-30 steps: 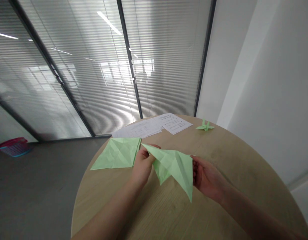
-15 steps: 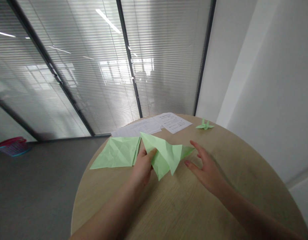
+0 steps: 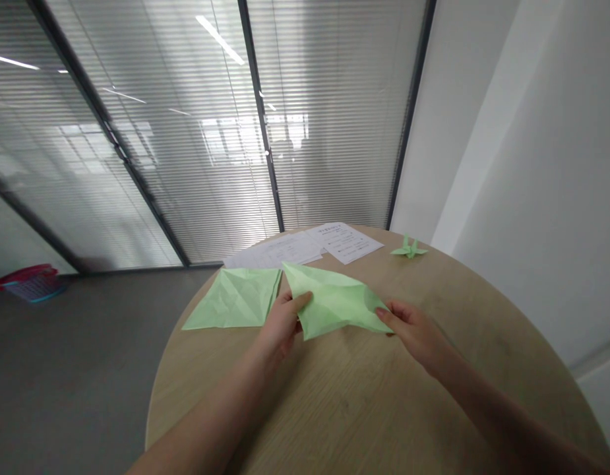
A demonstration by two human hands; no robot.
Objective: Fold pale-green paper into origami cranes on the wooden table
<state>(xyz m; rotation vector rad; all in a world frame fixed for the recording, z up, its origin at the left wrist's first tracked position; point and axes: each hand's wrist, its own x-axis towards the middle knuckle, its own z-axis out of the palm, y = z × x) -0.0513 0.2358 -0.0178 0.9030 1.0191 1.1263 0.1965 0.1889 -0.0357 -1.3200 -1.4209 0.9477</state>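
A light green sheet of folded paper (image 3: 332, 300) is held just above the round wooden table (image 3: 364, 409), near its middle. My left hand (image 3: 285, 323) pinches the sheet's left edge between thumb and fingers. My right hand (image 3: 413, 330) pinches the sheet's right corner. A second green sheet (image 3: 233, 300), creased and spread flat, lies on the table to the left, just beyond my left hand.
White printed sheets (image 3: 305, 247) lie at the table's far edge. A small folded green paper crane (image 3: 408, 249) stands at the far right. Glass walls with blinds rise behind the table, and a pink and blue basket (image 3: 28, 282) sits on the grey floor at far left.
The folded sheet has been opened and flattened from a hanging pointed shape. My right hand let go of it, spread its fingers, then pinched the right corner again.
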